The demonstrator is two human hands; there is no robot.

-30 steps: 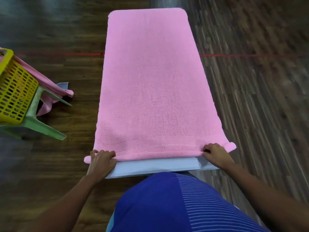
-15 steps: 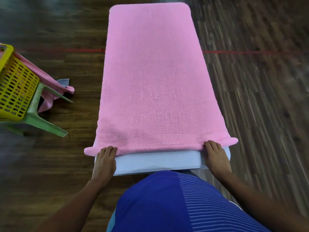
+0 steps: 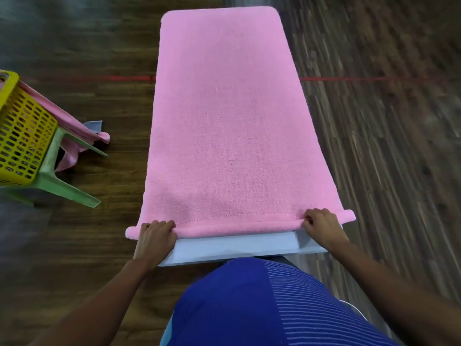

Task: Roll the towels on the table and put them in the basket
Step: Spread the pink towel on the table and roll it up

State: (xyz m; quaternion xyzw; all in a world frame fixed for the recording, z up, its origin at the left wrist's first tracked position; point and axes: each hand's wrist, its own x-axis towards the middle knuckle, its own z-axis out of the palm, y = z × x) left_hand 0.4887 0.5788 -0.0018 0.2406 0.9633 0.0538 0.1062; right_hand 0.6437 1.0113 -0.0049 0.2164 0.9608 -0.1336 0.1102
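The left hand (image 3: 154, 239) and right hand (image 3: 321, 228) are gripping the near edge of the pink towel (image 3: 224, 121), fingers curling over a thin first roll, one hand at each end. Beyond them most of the towel is lying flat on the table (image 3: 237, 247), so the rolling is barely beginning. The yellow basket (image 3: 22, 143) is waiting well left of the left hand on a green stool (image 3: 62, 181), over a dark wooden floor (image 3: 386, 146).

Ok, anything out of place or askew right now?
Yes: at left a pink cloth hangs out by the yellow perforated plastic basket, draped loose over the green plastic stool. The pink terry towel on the pale grey table looks fine: its rolled edge runs parallel to the table's.
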